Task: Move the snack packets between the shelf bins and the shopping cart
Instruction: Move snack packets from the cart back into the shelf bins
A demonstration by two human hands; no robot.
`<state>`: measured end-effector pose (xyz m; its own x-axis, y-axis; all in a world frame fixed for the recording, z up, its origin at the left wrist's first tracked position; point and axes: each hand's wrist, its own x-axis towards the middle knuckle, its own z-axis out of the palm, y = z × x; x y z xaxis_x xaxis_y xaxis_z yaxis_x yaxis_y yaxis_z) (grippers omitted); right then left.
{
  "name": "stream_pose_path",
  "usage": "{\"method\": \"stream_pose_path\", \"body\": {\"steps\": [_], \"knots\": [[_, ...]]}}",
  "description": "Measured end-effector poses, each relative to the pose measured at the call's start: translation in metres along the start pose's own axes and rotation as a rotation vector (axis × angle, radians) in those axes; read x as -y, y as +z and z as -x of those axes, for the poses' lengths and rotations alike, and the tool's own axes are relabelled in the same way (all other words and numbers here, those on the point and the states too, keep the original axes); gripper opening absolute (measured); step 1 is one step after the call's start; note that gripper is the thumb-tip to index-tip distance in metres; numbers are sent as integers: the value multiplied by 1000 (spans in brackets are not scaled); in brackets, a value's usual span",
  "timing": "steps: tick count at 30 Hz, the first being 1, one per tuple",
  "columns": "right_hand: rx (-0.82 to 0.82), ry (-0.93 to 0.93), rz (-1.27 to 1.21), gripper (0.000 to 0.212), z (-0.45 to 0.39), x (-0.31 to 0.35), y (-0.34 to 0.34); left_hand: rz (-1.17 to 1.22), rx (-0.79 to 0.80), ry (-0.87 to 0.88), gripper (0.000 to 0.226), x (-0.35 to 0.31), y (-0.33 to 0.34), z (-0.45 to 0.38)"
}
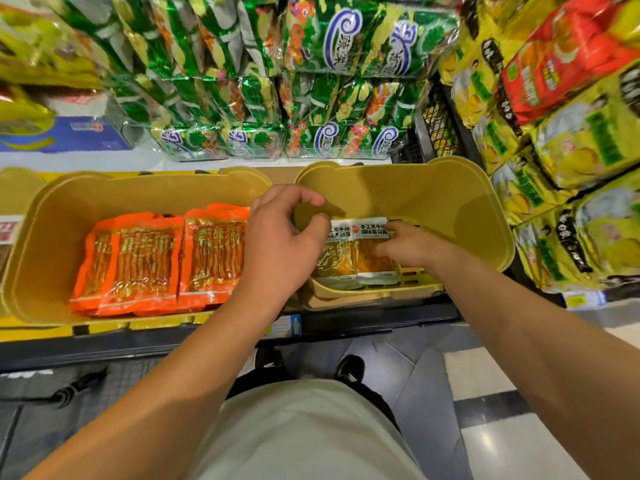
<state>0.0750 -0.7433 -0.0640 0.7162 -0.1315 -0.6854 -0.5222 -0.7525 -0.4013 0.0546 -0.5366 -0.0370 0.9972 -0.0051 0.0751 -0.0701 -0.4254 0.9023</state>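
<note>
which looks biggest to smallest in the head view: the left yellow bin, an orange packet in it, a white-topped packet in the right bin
1. left yellow bin
2. orange packet
3. white-topped packet, clearly smaller, though the hands cover part of it.

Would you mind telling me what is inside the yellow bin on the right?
The right bin holds two white-topped snack packets side by side, with both hands on them. The left hand covers their left edge, so anything beneath them is hidden.
</note>
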Motion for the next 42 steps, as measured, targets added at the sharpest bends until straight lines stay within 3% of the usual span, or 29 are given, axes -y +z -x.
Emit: {"method": "stream_pose_path", "body": {"steps": [4, 7, 12, 17, 24, 33, 42], "knots": [[-88, -106, 175, 36, 20, 4, -9, -57, -22, 10, 27, -6, -3, 3], [-156, -200, 272, 50, 38, 3, -12, -128, -61, 11, 38, -11, -5, 17], [-321, -559, 354, 49, 79, -5, 6, -308, -208, 8, 43, -19, 5, 74], [-337, -907, 267, 53, 119, -21, 42, -327, -419, -67, 43, -21, 21, 145], [24, -1217, 207, 55, 157, -46, 116, -373, -690, -380, 41, -4, 14, 262], [265, -1358, 339, 67, 200, -34, 225, -334, -989, -722, 44, 13, -18, 388], [436, -1424, 393, 69, 296, 0, 357, -301, -1159, -772, 49, 35, -110, 514]]}}
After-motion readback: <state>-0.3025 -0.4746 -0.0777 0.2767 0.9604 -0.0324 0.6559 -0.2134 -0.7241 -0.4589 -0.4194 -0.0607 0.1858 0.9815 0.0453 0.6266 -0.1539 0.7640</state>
